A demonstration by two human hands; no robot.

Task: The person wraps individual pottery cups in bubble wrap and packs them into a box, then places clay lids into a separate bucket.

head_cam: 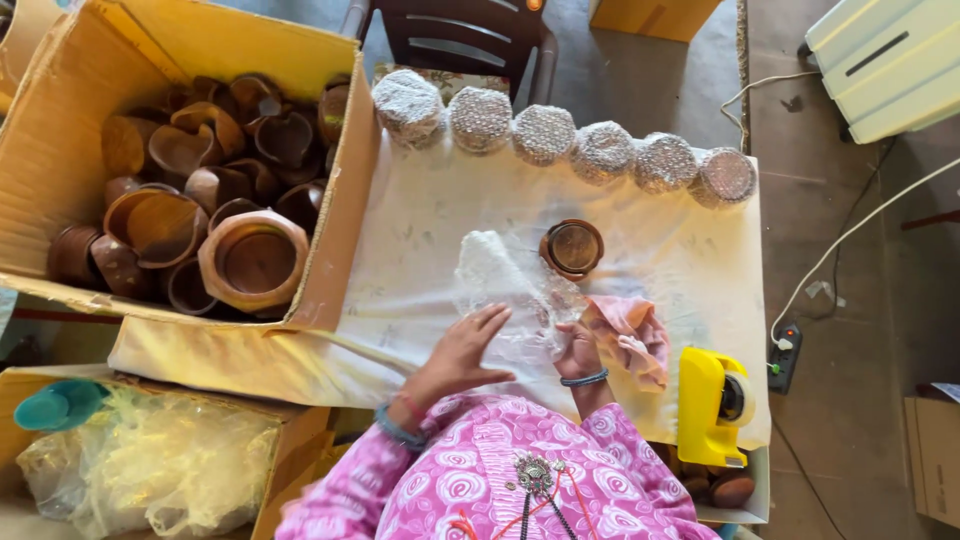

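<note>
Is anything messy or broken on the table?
Nothing looks broken or spilled. The wrapped bundles stand in a neat row. One brown pot sits unwrapped by itself, and a pink cloth lies crumpled beside the right hand. The left hand presses flat on the bubble wrap.

My left hand point(462, 350) lies flat on the bubble wrap point(510, 290). My right hand point(580, 350) pinches its edge. A small brown pot point(572, 248) sits just past the wrap. A pink cloth point(630, 335) lies beside it.
</note>
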